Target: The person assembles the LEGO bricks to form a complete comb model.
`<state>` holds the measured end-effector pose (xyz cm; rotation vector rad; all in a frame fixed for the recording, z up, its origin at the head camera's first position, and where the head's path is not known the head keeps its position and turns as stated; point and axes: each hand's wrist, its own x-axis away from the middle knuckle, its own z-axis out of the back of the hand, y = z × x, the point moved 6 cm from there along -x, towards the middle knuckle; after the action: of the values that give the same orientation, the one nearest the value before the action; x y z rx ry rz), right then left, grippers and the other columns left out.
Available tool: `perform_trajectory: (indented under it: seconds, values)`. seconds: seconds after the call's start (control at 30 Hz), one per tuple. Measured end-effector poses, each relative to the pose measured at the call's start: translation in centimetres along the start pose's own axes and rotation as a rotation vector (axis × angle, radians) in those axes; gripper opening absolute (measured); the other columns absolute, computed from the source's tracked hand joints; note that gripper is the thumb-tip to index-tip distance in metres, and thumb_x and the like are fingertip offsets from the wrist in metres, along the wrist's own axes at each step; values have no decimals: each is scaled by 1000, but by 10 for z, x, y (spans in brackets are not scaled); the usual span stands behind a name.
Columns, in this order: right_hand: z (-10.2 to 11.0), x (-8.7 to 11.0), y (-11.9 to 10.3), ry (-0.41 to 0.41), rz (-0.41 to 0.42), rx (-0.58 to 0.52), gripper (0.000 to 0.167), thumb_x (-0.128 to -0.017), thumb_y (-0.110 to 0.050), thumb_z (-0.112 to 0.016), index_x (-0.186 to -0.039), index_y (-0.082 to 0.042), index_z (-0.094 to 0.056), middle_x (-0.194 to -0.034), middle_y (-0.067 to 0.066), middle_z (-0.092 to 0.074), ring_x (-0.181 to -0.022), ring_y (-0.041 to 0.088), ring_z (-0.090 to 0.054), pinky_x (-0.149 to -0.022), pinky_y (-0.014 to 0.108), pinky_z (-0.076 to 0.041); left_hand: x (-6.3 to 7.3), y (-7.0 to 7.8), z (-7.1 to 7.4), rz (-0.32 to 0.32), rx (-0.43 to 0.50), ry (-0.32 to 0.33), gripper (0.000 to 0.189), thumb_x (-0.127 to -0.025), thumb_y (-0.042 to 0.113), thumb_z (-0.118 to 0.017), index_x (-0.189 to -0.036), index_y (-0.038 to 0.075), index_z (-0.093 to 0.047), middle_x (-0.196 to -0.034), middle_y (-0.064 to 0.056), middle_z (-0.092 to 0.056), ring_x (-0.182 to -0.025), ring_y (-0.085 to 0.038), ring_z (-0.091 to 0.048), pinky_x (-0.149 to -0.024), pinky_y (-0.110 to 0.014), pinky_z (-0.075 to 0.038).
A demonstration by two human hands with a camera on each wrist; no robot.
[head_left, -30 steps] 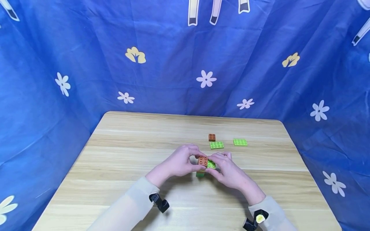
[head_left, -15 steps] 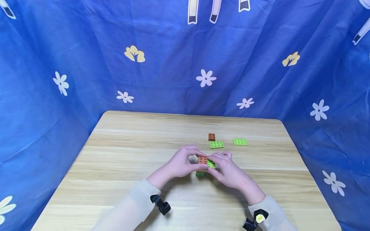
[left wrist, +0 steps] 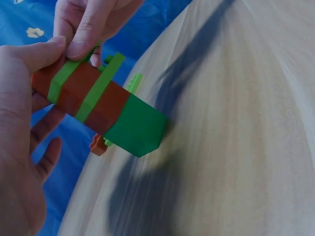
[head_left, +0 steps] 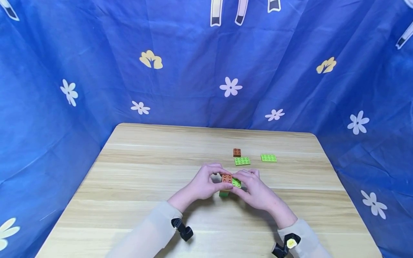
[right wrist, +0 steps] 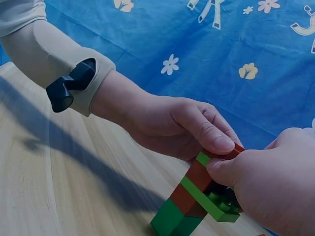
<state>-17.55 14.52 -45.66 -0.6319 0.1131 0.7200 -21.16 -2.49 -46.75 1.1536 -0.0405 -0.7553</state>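
Observation:
A brick tower stands on the table between both hands. Its base is a dark green brick, with brown bricks and thin light green plates alternating above it. My left hand pinches the top brown brick between thumb and fingers. From the right, my right hand pinches the upper light green plate, its thumb at the near side. The lower light green plate juts sideways out of the tower, studs showing. My fingers hide part of the upper layers in each view.
Behind the hands lie a loose brown brick, a light green plate beside it and another light green plate farther right. The wooden table ends at a blue patterned curtain.
Both hands keep their grip on the tower. My left wrist and forearm have shifted slightly to the right; the loose pieces lie as before.

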Motion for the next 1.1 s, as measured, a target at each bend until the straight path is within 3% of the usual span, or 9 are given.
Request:
perform_trajectory:
  seconds: [0.47, 0.77, 0.97, 1.1]
  values:
    - [8, 2, 5, -10, -25, -37, 43, -101, -42, -73, -137, -17, -71, -129, -12, -70, -120, 12, -63, -102, 45, -33, 1, -4, -3, -10, 15, 7, 31, -87, 32, -90, -114, 20, -81, -93, 15, -70, -91, -10, -65, -89, -54, -53]
    - [16, 11, 12, -6, -83, -40, 47, -99, -41, -76, -136, -13, -70, -129, -7, -70, -116, 13, -63, -108, 49, -28, 4, -8, -4, -35, 10, 33, 32, -88, 27, -90, -115, 14, -81, -96, 16, -72, -98, -9, -69, -96, -45, -54]
    - [23, 15, 14, 19, -78, -29, 51, -97, -41, -79, -136, -12, -69, -129, -4, -71, -116, 16, -63, -107, 52, -30, 5, -9, -5, -27, 10, 32, 34, -88, 26, -90, -115, 8, -80, -98, 17, -72, -101, -9, -69, -100, -40, -52]
    - [29, 18, 18, 40, -74, -33, 48, -98, -39, -77, -137, -11, -69, -130, -3, -71, -117, 18, -64, -106, 55, -35, 6, -11, -6, -18, 11, 36, 34, -87, 26, -91, -116, 12, -80, -100, 17, -73, -102, -9, -70, -101, -40, -52]
